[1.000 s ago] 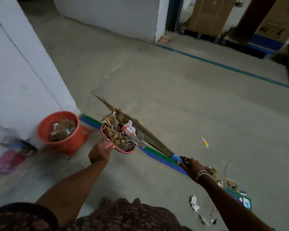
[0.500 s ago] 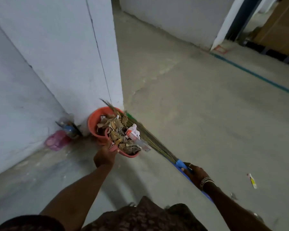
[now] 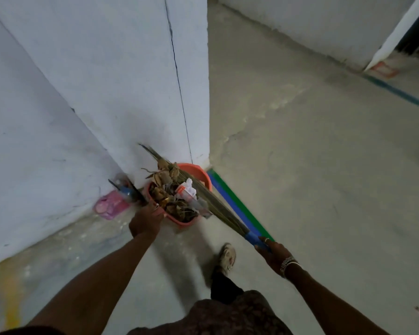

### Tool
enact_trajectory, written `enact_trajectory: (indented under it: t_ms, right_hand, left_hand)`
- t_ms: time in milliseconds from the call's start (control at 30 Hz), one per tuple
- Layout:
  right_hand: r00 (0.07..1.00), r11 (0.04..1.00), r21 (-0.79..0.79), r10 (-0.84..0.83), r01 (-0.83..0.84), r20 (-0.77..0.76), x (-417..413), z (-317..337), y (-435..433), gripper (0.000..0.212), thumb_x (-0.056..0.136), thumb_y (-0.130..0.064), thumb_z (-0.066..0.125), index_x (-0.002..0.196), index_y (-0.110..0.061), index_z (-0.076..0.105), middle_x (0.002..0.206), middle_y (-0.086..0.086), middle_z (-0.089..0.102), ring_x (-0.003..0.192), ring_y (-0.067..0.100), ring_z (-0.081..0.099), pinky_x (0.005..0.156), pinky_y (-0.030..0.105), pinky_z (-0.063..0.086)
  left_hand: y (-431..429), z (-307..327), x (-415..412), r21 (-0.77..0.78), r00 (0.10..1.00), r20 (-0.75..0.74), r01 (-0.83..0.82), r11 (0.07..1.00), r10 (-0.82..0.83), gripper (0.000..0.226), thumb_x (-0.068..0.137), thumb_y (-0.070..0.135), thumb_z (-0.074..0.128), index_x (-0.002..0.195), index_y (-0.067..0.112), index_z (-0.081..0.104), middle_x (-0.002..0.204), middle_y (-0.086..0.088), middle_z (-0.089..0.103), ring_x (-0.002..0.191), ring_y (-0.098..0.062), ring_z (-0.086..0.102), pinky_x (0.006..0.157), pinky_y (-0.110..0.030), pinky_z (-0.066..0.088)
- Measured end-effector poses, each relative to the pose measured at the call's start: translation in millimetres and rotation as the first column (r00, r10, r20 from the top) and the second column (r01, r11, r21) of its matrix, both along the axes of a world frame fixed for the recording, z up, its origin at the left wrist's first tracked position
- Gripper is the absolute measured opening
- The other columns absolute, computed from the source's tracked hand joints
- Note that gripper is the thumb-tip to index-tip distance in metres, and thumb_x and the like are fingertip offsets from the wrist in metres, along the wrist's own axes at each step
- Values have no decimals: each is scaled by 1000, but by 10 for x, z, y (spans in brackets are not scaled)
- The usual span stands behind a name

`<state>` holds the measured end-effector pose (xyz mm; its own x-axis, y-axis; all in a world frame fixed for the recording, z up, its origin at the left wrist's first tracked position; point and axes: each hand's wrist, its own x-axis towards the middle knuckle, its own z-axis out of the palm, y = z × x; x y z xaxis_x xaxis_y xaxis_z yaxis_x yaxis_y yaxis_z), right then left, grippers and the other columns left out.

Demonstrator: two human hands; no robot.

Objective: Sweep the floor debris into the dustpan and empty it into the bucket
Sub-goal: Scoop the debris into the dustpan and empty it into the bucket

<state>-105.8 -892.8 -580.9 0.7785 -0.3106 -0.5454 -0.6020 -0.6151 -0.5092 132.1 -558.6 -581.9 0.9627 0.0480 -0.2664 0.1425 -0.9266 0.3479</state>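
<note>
My left hand [image 3: 145,220] grips the handle of a pink-red dustpan [image 3: 183,220] heaped with dry leaves and paper scraps [image 3: 177,194]. The pan hangs in the air directly in front of the orange bucket [image 3: 198,174], hiding most of it. My right hand [image 3: 271,252] holds the blue grip of a grass broom [image 3: 215,204], whose bristles lie across the debris on the pan and reach up toward the white pillar.
A white pillar [image 3: 131,81] stands just behind the bucket. A pink plastic item [image 3: 109,205] and a dark bottle-like thing [image 3: 127,189] lie at its base. Green and blue floor tape [image 3: 235,206] runs right of the bucket. My foot [image 3: 226,258] is below.
I have stepped closer to the pillar and bucket. The loaded dustpan and broom now sit right before the bucket, covering more of it than before.
</note>
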Motion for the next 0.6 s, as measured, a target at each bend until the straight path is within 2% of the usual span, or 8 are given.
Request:
enact_trajectory:
  t_ms: [100,167,233,300,367,400,500,600]
  right_hand:
    - [998,999,39,33,-32,-48,325,-234,-97,46,92,-52,59,128,-23,57,107,3,69,98,23,67,83,32,50]
    - [998,996,77,46,-42,-43,504,-807,-301,76,78,-85,38,129,-30,53,102,-2,69,91,20,67,81,38,54]
    - [996,995,68,77,-73,-51,739,-1057,-388,98,67,-97,19,133,-32,49,103,-2,68,90,19,66,80,39,54]
    - [983,991,49,127,-121,-135,988,-980,-351,85,79,-87,27,138,-30,45,105,1,69,91,22,66,79,37,53]
    - [964,984,2,174,-177,-202,1218,-790,-249,64,95,-63,41,146,-26,37,111,6,68,96,26,66,81,34,51]
    - [955,979,-15,193,-202,-226,1317,-781,-215,61,98,-56,43,149,-24,33,116,9,67,100,27,66,83,34,50]
    - [934,974,-32,203,-222,-294,1570,-842,-104,64,99,-53,41,153,-23,25,126,11,63,109,28,64,90,34,49]
    - [934,983,-53,147,-173,-324,1772,-913,47,61,99,-52,40,152,-23,28,125,10,63,107,28,63,89,35,49]
  left_hand:
    - [-81,-87,356,47,999,-28,38,998,-37,44,87,54,63,121,27,67,122,-6,68,105,-31,66,80,-35,51]
    - [-193,-92,612,41,1000,-19,-13,999,14,43,87,51,67,121,24,67,114,-11,70,101,-33,67,78,-36,51]
    - [-294,-132,865,86,1000,-18,6,996,-4,40,90,51,64,119,25,66,109,-11,71,97,-33,67,76,-35,50]
    - [-299,-256,1087,150,998,-49,35,988,-28,37,93,52,57,118,26,64,107,-9,71,96,-32,67,75,-35,50]
    - [-288,-390,1293,188,994,-100,58,980,-40,36,94,52,53,115,24,63,103,-10,70,93,-33,67,75,-37,53]
    - [-275,-475,1400,198,990,-124,85,976,-61,35,94,50,53,115,23,63,104,-10,70,94,-33,67,76,-38,54]
    - [-250,-732,1727,245,973,-196,172,954,-125,36,93,46,54,118,21,62,112,-7,70,101,-31,67,80,-38,54]
    - [-258,-942,2031,240,948,-283,215,947,-144,37,93,41,57,123,18,58,118,-10,67,107,-32,64,82,-40,51]
